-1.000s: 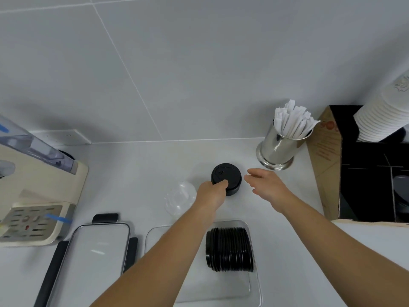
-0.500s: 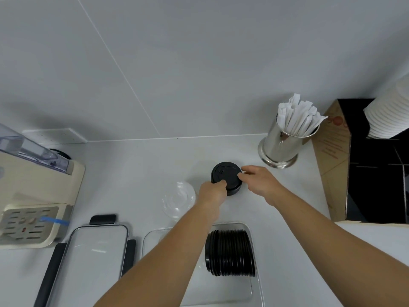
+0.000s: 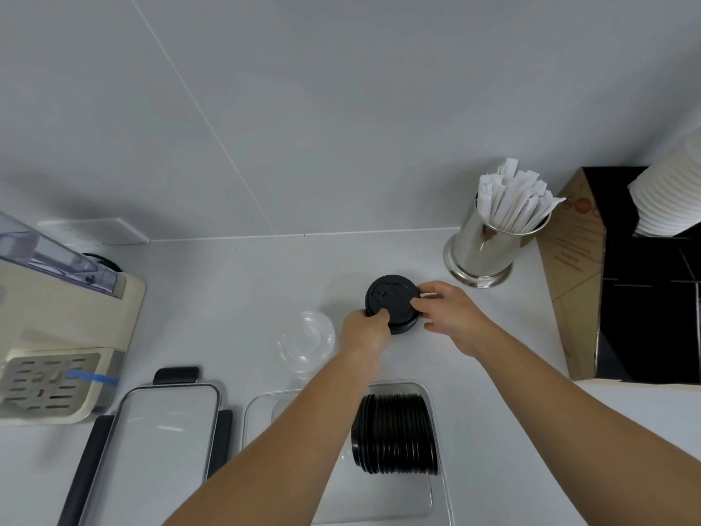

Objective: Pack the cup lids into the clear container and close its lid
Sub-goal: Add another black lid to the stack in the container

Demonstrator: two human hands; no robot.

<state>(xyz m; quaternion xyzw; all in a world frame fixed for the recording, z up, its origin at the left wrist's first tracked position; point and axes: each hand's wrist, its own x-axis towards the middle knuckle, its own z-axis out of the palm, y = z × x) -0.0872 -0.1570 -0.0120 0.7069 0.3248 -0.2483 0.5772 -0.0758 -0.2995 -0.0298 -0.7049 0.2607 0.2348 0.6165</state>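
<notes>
Two hands (image 3: 366,332) (image 3: 453,320) clasp round, matte black lids (image 3: 392,299).

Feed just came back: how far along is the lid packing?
Done: a row of black lids stands on edge in the clear container. In hand: left hand and right hand grip a black lid stack on the counter. Left: that stack, the clear lids, then fitting the container lid.
</notes>
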